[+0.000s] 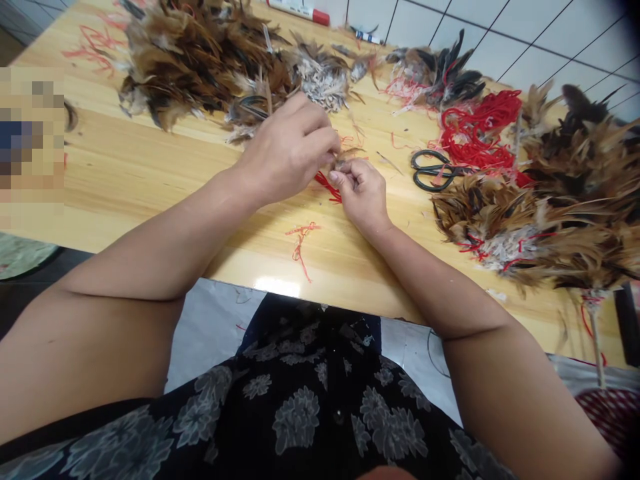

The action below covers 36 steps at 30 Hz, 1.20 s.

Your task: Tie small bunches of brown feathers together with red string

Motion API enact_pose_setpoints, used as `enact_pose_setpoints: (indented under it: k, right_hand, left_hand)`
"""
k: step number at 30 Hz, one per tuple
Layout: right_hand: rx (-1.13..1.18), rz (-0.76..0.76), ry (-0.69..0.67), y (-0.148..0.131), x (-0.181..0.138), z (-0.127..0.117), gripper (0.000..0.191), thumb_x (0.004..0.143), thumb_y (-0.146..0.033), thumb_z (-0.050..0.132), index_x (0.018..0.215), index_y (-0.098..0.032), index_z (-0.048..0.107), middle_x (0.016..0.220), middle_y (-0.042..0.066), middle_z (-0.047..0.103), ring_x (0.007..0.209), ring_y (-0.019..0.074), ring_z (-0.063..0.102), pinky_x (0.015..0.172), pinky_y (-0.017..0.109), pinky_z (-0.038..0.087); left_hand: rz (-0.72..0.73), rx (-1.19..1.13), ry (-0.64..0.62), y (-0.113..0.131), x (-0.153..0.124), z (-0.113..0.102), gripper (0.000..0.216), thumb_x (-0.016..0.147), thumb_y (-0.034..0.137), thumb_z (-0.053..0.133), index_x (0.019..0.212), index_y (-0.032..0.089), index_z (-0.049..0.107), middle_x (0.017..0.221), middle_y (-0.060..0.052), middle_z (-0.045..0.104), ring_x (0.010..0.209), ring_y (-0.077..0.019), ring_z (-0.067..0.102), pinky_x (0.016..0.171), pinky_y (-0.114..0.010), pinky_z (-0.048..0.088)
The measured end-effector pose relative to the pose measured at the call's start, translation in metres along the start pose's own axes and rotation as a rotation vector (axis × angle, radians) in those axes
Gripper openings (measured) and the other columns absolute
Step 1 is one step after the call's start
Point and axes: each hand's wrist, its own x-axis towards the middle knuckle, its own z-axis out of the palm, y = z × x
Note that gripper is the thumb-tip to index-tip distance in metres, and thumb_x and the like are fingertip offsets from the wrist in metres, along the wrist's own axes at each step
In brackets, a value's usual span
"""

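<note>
Over the middle of the table, my left hand [293, 153] and my right hand [364, 193] meet fingertip to fingertip. My right hand is closed in a pinch on a small brown feather [353, 153]. The fingers of my left hand are bent and pressed together beside it; what lies between them is hidden. Red string [327, 187] shows just below the fingertips, partly covered by the hands. Nearer the front edge lies a loose tangle of thin red threads [299, 243]. Black-handled scissors [434, 171] rest to the right of my right hand.
A large heap of brown feathers [200, 60] covers the back left. Feather bundles [480, 207] tied with red string lie at the right, near a pile of red cord [483, 127]. A red-capped marker [300, 9] lies by the tiled wall [460, 27].
</note>
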Motion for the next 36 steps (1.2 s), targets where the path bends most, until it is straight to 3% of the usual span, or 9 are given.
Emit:
enact_pose_setpoints:
  k: [4, 8, 11, 15, 20, 23, 27, 31, 36]
  right_hand:
    - [0.094, 0.069, 0.044, 0.009, 0.001, 0.005, 0.051, 0.115, -0.075, 0.061, 0.098, -0.027, 0.063, 0.083, -0.003, 0.061, 0.077, 0.0169, 0.061, 0.081, 0.036, 0.061]
    - [0.075, 0.065, 0.075, 0.007, 0.001, 0.004, 0.048, 0.117, -0.072, 0.057, 0.098, -0.028, 0.061, 0.082, -0.003, 0.061, 0.076, 0.0178, 0.06, 0.078, 0.035, 0.06]
    - [-0.052, 0.012, 0.085, -0.002, -0.001, -0.001, 0.037, 0.118, -0.06, 0.057, 0.1, -0.028, 0.061, 0.088, 0.0, 0.067, 0.086, 0.0212, 0.067, 0.084, 0.038, 0.061]
    - [-0.205, -0.058, 0.12, -0.013, -0.006, -0.007, 0.021, 0.113, -0.042, 0.055, 0.1, -0.028, 0.063, 0.095, 0.007, 0.075, 0.095, 0.0267, 0.073, 0.085, 0.042, 0.059]
    - [-0.224, -0.107, 0.181, -0.015, -0.005, -0.013, 0.018, 0.105, -0.037, 0.056, 0.095, -0.028, 0.067, 0.089, 0.008, 0.077, 0.088, 0.0286, 0.073, 0.08, 0.043, 0.056]
    - [-0.188, -0.112, 0.186, -0.014, -0.002, -0.014, 0.019, 0.101, -0.039, 0.057, 0.092, -0.028, 0.069, 0.083, 0.007, 0.074, 0.081, 0.0271, 0.07, 0.079, 0.042, 0.056]
    - [-0.147, -0.081, 0.193, -0.016, 0.0, -0.015, 0.016, 0.095, -0.038, 0.061, 0.083, -0.029, 0.061, 0.074, 0.004, 0.064, 0.074, 0.0248, 0.062, 0.074, 0.041, 0.054]
    - [-0.144, -0.026, 0.177, -0.018, 0.001, -0.016, 0.025, 0.095, -0.037, 0.062, 0.076, -0.03, 0.047, 0.069, 0.001, 0.053, 0.069, 0.0229, 0.055, 0.069, 0.039, 0.048]
    - [-0.117, -0.035, 0.17, -0.021, 0.001, -0.016, 0.022, 0.097, -0.038, 0.06, 0.078, -0.03, 0.05, 0.07, 0.001, 0.054, 0.072, 0.0234, 0.058, 0.074, 0.041, 0.052]
  left_hand:
    - [-0.128, 0.039, 0.193, 0.001, 0.004, -0.012, 0.023, 0.113, 0.047, 0.065, 0.119, 0.03, 0.081, 0.114, -0.014, 0.077, 0.104, -0.035, 0.064, 0.094, -0.057, 0.053]
    - [-0.357, -0.251, 0.044, 0.001, 0.001, -0.006, 0.024, 0.103, 0.054, 0.082, 0.098, 0.03, 0.079, 0.094, -0.005, 0.077, 0.085, -0.0269, 0.061, 0.084, -0.048, 0.056]
    - [-0.499, -0.47, -0.076, 0.015, 0.002, 0.005, 0.018, 0.095, 0.042, 0.087, 0.091, 0.028, 0.076, 0.085, -0.001, 0.074, 0.076, -0.0229, 0.061, 0.074, -0.041, 0.054]
    - [-0.599, -0.465, -0.049, 0.044, 0.009, 0.01, 0.009, 0.098, 0.024, 0.078, 0.094, 0.023, 0.07, 0.086, -0.002, 0.073, 0.081, -0.0234, 0.069, 0.079, -0.039, 0.055]
    - [-0.587, -0.316, -0.112, 0.054, 0.015, 0.012, 0.014, 0.1, 0.014, 0.075, 0.094, 0.022, 0.066, 0.093, -0.005, 0.075, 0.098, -0.0292, 0.077, 0.095, -0.042, 0.059]
    - [-0.545, -0.278, -0.11, 0.049, 0.015, 0.016, 0.018, 0.099, 0.009, 0.072, 0.092, 0.022, 0.062, 0.096, -0.007, 0.075, 0.097, -0.0295, 0.076, 0.093, -0.042, 0.058]
    - [-0.514, -0.303, -0.077, 0.046, 0.014, 0.022, 0.019, 0.101, 0.011, 0.071, 0.091, 0.023, 0.06, 0.093, -0.007, 0.074, 0.092, -0.029, 0.074, 0.089, -0.041, 0.057]
    - [-0.499, -0.335, -0.057, 0.046, 0.013, 0.024, 0.017, 0.102, 0.015, 0.072, 0.092, 0.024, 0.063, 0.09, -0.006, 0.074, 0.094, -0.0299, 0.074, 0.092, -0.041, 0.059]
    - [-0.517, -0.381, -0.056, 0.046, 0.013, 0.02, 0.016, 0.104, 0.02, 0.075, 0.093, 0.024, 0.064, 0.09, -0.006, 0.073, 0.093, -0.0285, 0.074, 0.092, -0.04, 0.06]
